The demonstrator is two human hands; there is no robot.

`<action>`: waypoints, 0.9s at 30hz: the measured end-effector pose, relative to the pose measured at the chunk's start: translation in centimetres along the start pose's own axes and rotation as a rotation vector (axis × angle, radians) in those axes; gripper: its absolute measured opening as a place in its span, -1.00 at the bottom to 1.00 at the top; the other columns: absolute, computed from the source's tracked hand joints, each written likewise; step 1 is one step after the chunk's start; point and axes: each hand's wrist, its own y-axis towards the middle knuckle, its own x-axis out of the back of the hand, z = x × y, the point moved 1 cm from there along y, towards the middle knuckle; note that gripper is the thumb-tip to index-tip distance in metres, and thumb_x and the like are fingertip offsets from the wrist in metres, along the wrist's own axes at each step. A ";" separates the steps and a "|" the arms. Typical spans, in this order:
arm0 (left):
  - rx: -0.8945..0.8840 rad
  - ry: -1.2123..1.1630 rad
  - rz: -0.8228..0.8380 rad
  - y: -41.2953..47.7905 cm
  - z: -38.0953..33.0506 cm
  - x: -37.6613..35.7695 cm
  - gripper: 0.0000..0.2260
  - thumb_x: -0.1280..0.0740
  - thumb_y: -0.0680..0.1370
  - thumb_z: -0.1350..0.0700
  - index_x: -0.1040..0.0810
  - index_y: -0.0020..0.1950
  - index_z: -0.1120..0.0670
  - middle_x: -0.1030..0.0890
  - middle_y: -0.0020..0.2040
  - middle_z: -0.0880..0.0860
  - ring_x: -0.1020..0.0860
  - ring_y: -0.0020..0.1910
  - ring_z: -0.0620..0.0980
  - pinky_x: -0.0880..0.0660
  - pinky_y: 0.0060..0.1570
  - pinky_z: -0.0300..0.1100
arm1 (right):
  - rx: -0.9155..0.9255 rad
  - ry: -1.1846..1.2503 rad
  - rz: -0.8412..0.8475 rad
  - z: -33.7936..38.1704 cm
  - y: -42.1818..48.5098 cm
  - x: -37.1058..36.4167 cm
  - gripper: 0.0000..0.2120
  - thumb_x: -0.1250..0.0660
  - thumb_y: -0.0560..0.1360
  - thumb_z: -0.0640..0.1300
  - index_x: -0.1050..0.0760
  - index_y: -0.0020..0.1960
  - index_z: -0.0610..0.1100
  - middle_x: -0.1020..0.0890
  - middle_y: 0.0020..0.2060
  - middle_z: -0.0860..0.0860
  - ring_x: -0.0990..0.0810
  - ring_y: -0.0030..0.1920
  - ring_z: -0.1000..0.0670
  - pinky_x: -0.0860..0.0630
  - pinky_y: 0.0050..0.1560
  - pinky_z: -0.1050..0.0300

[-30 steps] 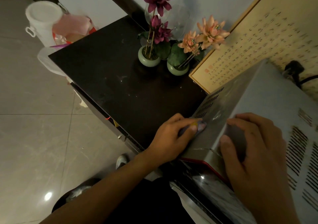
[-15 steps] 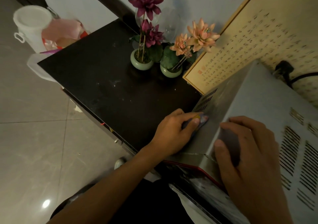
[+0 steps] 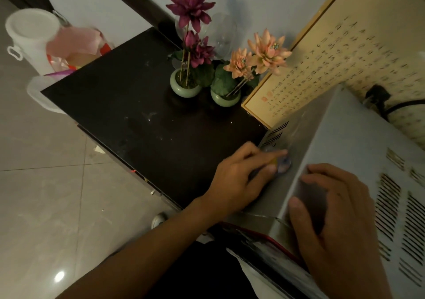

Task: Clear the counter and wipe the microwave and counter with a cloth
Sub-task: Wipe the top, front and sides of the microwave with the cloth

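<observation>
The black table [image 3: 138,105] carries two flower pots [image 3: 185,88] and shows pale specks, so I judge it not yet wiped. On it stands the silver microwave [image 3: 358,151]. The right grip [image 3: 333,218] lies on its top, fingers spread and holding nothing, unmoved from a second ago. The left grip [image 3: 239,179] pinches the small cloth [image 3: 284,164] against the microwave's side wall, near the vent slots [image 3: 274,133] — it has crept up toward the top edge, so that side is mid-wipe.

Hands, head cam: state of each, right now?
Left hand: holding the cloth, pressed to the microwave side.
Right hand: open, resting on the microwave top, holding nothing.
</observation>
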 end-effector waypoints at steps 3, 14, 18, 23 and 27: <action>0.244 -0.018 0.048 3.7 0.9 -1.7 -0.66 -0.16 0.66 -0.13 -0.57 0.37 -0.14 -0.57 0.02 0.00 -0.49 -0.04 -0.11 -0.53 -0.01 0.08 | 0.005 -0.003 0.001 0.0 0.0 0.0 -0.60 -0.21 0.46 0.12 -0.48 0.17 -0.12 -0.48 0.24 -0.04 -0.44 0.19 -0.08 -0.30 0.10 0.01; 0.003 -0.171 0.013 -1.2 -0.2 0.2 -0.60 -0.18 0.69 -0.10 -0.57 0.40 0.09 -0.47 -0.01 0.05 -0.47 -0.12 -0.07 -0.42 -0.13 -0.27 | 0.006 -0.037 -0.006 -0.1 -0.2 0.1 -0.63 -0.23 0.49 0.13 -0.47 0.17 -0.08 -0.51 0.24 -0.05 -0.44 0.23 -0.04 -0.26 0.22 0.10; 0.035 -0.113 0.016 2.6 0.3 -1.1 -0.66 -0.23 0.67 -0.02 -0.57 0.41 0.04 -0.46 -0.05 0.01 -0.47 -0.15 -0.08 -0.45 -0.15 -0.17 | -0.005 -0.024 -0.008 0.2 -0.1 0.3 -0.67 -0.23 0.51 0.11 -0.46 0.16 -0.06 -0.50 0.26 -0.01 -0.40 0.25 0.05 -0.24 0.23 0.13; 0.092 -0.139 -0.005 5.9 0.8 -2.1 -0.68 -0.27 0.67 0.02 -0.58 0.39 0.03 -0.50 -0.06 0.03 -0.50 -0.11 -0.03 -0.51 -0.12 0.05 | -0.004 -0.026 -0.004 0.3 -0.1 0.3 -0.68 -0.24 0.51 0.09 -0.49 0.16 -0.07 -0.49 0.27 0.00 -0.39 0.26 0.07 -0.23 0.25 0.15; -0.044 -0.207 -0.035 2.5 1.2 -1.5 -0.65 -0.24 0.67 0.04 -0.59 0.33 0.22 -0.48 -0.05 0.09 -0.48 -0.14 0.02 -0.45 -0.15 -0.10 | 0.003 -0.027 -0.011 0.2 -0.2 0.3 -0.68 -0.25 0.50 0.09 -0.50 0.14 -0.09 -0.50 0.26 -0.03 -0.42 0.25 0.01 -0.27 0.22 0.10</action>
